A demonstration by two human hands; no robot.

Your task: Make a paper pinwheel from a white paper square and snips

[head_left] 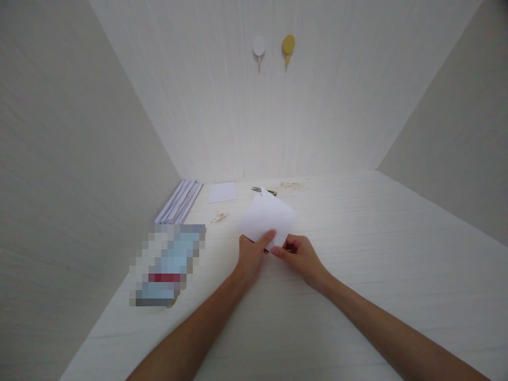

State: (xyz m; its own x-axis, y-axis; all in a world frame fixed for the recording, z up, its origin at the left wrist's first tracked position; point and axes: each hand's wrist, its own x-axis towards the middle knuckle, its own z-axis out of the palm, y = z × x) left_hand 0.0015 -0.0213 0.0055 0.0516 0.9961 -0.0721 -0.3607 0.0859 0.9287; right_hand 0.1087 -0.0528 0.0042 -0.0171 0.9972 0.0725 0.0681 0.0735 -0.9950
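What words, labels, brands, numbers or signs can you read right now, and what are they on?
No text can be read anywhere.
Pixelated item on the left: blocked out, unreadable.
Held paper, loose sheet, paper stack: none visible.
Metal tool: too small to tell.

White paper partly hides a bladed tool, and pixelation blurs a bluish item past naming.
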